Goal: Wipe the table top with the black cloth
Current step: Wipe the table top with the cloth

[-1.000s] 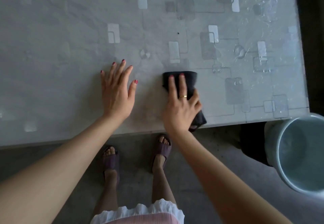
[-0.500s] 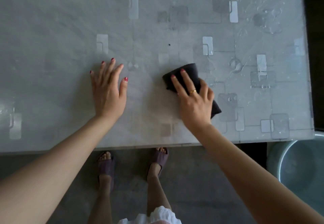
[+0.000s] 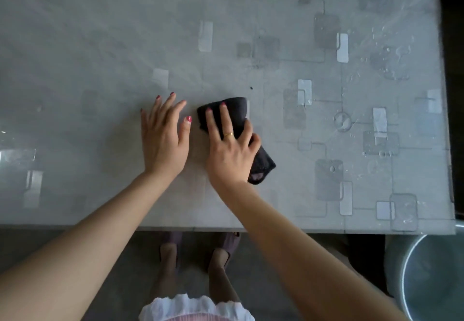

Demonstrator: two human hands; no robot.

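Glare washes the left part of the grey patterned table (image 3: 75,44), whose glossy top is printed with pale and dark rounded squares; no droplets can be made out on that side, though the sheen hides much. Toward the middle, the left hand (image 3: 163,142) lies flat on the surface, fingers (image 3: 160,109) straight and spread, holding nothing and apparently bracing the body. Just beside it, thumb nearly touching the fabric, the right hand (image 3: 229,149) presses down on the folded black cloth (image 3: 237,112). Its index and ring-bearing fingers lie stretched along the top of the fabric while the outer fingers curl over its right edge, so the cloth is pinned to the table and gripped at once. One end pokes out beyond the fingertips, the other behind the heel of the palm. A small dark speck (image 3: 251,88) sits just past the cloth's far end.

Further right, water drops and smeared wet streaks (image 3: 391,66) show across the far right corner, with a round droplet ring (image 3: 342,119) nearer the cloth. By that evidence the wiping is under way but well short of finished: the middle near strip looks matte and dry, while the right part remains wet. Off the right near corner stands a pale round plastic bucket (image 3: 426,278) on the floor.
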